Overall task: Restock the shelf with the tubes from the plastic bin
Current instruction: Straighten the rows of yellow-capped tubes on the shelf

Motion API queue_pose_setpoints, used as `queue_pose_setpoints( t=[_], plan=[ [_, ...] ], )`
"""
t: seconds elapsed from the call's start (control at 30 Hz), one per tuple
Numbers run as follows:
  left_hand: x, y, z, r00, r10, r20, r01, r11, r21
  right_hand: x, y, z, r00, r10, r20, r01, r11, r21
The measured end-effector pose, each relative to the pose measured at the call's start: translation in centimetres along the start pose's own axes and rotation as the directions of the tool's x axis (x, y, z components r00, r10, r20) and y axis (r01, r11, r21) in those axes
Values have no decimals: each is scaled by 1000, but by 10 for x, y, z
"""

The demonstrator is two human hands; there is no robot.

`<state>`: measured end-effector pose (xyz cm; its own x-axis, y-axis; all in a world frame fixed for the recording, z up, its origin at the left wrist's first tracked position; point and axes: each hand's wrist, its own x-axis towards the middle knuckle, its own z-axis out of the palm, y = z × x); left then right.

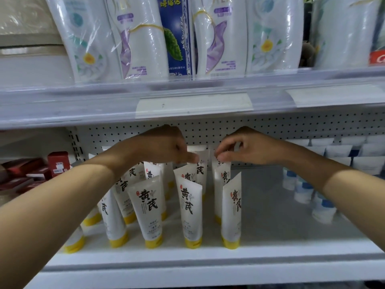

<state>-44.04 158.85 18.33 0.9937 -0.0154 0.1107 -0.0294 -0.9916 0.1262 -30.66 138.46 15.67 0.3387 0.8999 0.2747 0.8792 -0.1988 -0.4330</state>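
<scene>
**A:** How far along is the restock?

**B:** Well under way, I'd judge. On the lower shelf [208, 258], lower middle of the frame, a front row of tubes [150, 213] stands cap-down with more ranks behind. There's room to their right before the blue-capped tubes [324, 209]. The plastic bin isn't in view, so I can't tell what remains.

**A:** How do they look?

**B:** White, with flat crimped tops, yellow caps and bold black characters.

**A:** And the hands?

**B:** Both are at the back, mid-frame. The right hand [246, 147] has thumb and forefinger pinching the top of the rear right tube [223, 178]. The left hand [162, 146] has its fingers curled and its thumb pressing the rear middle tube [201, 171]. Beyond them is pegboard [291, 126], and above that, wrapped bottles [220, 36].
</scene>
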Motion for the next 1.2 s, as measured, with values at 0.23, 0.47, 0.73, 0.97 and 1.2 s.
queue_pose_setpoints(
  t=[0.23, 0.47, 0.73, 0.97, 1.2],
  plan=[
    [0, 4, 15, 998, -21, 65, 18, 999, 41, -1, 5, 8, 978, 72, 194, -89, 993, 82],
    [13, 4, 25, 1000, -6, -10, 6, 1000, 14, 0, 13, 13, 991, 106, 79, -106, 994, 6],
    [17, 12, 28, 998, -14, -60, 16, 999, 36, 2, 20, 16, 988, 151, 12, -151, 988, 2],
    [18, 12, 28, 999, -9, -50, 10, 999, 36, 4, 21, 19, 987, 163, -7, -164, 986, -24],
    [19, 7, 30, 999, 1, -36, 0, 1000, 29, 6, 20, 19, 984, 176, 12, -175, 983, -49]
  ],
)
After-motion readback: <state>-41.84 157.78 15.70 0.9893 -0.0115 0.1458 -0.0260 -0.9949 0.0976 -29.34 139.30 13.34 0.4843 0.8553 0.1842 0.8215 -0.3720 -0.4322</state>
